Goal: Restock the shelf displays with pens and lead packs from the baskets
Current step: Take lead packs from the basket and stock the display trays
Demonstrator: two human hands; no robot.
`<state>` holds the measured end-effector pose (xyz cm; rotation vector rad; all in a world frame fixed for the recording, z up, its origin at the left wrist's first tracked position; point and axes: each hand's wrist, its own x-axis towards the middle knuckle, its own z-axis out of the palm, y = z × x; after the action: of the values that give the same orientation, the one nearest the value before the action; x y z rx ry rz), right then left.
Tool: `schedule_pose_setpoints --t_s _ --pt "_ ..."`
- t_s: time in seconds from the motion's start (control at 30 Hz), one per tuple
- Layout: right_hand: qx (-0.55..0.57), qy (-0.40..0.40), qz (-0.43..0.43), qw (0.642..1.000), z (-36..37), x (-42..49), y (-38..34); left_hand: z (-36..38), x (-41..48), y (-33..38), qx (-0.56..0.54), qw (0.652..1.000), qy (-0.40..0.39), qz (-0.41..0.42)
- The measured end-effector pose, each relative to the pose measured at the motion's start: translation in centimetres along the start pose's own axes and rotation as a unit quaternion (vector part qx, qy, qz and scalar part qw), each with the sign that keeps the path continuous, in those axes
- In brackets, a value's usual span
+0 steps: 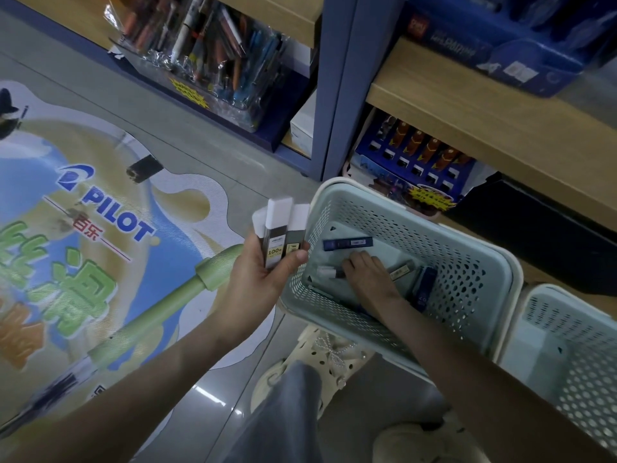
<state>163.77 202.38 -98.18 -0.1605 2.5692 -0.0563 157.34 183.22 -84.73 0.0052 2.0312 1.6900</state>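
Note:
My left hand grips a fan of three lead packs with white caps, held upright just left of the pale green basket. My right hand is down inside that basket, fingers pinching a white-capped lead pack on the bottom. A dark blue lead pack lies loose behind the hand. A brown pack and another blue pack lie to its right.
A second pale basket stands at the right. Wooden shelves hold a blue display of pens and blue boxes above. A clear pen display sits on the left shelf. Floor sticker and my feet lie below.

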Motion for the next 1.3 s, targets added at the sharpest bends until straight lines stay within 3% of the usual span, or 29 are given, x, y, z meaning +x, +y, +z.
schedule_pose_setpoints --t_s 0.2,0.3,0.43,0.57,0.7,0.77,0.87,1.13,1.2,1.3 --pt "0.064 -0.017 0.050 0.997 -1.6 -1.0 -0.1 0.2 -0.1 0.0 0.006 1.000 0.002 -0.006" --pt "0.216 0.023 0.112 0.970 -4.6 -2.9 0.1 0.9 -0.5 1.0 -0.022 0.999 0.017 -0.032" --pt "0.461 0.118 0.200 0.857 -12.0 -6.9 0.2 2.3 -0.7 4.6 -0.079 0.995 0.015 -0.065" --pt "0.655 0.185 0.146 0.718 -19.6 -11.9 -0.7 3.6 -1.6 10.3 -0.124 0.990 -0.035 -0.057" --pt "0.693 0.255 0.097 0.667 -25.6 -16.6 -1.6 4.9 -4.2 16.3 -0.143 0.983 -0.114 -0.010" --pt "0.682 0.289 0.079 0.667 -28.2 -19.0 -2.0 5.2 -5.5 19.3 -0.151 0.979 -0.138 0.015" --pt "0.603 0.338 0.053 0.720 -31.3 -22.3 -2.0 6.0 -7.6 23.4 -0.137 0.977 -0.152 0.060" --pt "0.433 0.454 0.016 0.779 -36.1 -28.8 -1.5 9.3 -12.7 31.4 -0.177 0.972 -0.083 0.130" --pt "0.398 0.483 0.019 0.780 -36.9 -30.2 -1.5 10.4 -13.6 32.8 -0.178 0.970 -0.077 0.147" --pt "0.419 0.523 0.033 0.742 -38.0 -31.9 -1.4 11.7 -14.7 34.6 -0.188 0.965 -0.075 0.166"
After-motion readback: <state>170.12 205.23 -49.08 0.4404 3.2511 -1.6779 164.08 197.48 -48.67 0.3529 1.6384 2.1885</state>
